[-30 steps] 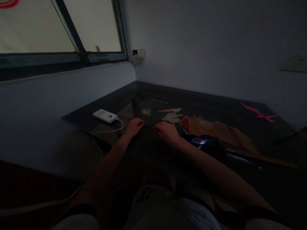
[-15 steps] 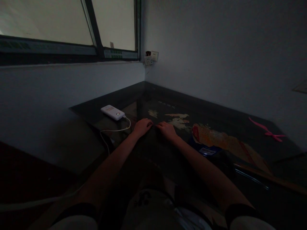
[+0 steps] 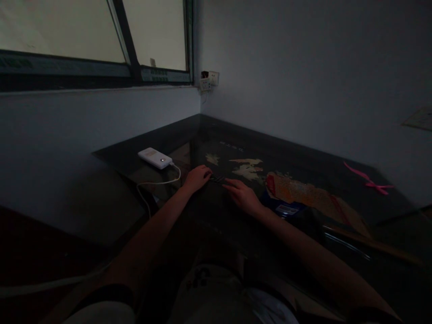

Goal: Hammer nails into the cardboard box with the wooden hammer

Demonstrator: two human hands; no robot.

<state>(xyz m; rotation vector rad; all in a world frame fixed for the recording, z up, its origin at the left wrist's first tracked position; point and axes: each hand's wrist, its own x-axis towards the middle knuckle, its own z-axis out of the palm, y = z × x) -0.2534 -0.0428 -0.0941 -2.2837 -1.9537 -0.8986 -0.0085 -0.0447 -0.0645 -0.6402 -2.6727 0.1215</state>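
Between my hands, low over the dark tabletop [image 3: 199,220], is a small, thin, dark object [image 3: 218,179] with shiny edges; its kind is too dim to make out. The fingers of my left hand [image 3: 197,177] are bent and closed at the object's left end. My right hand [image 3: 243,194] is just right of it, palm down, with its fingers stretched out and slightly apart. Whether the right fingertips touch the object's right end is hard to see.
A white power bank [image 3: 155,158] with a white cable [image 3: 158,182] lies at the left. Right of my right hand are a torn orange-brown packet [image 3: 300,191] and a blue packet [image 3: 286,209]. Farther right lies a pink ribbon [image 3: 371,183]. Walls and a window border the table.
My right hand has moved away from my left, toward me, and its fingers have straightened. The small dark object now shows between the hands. The view has shifted slightly.
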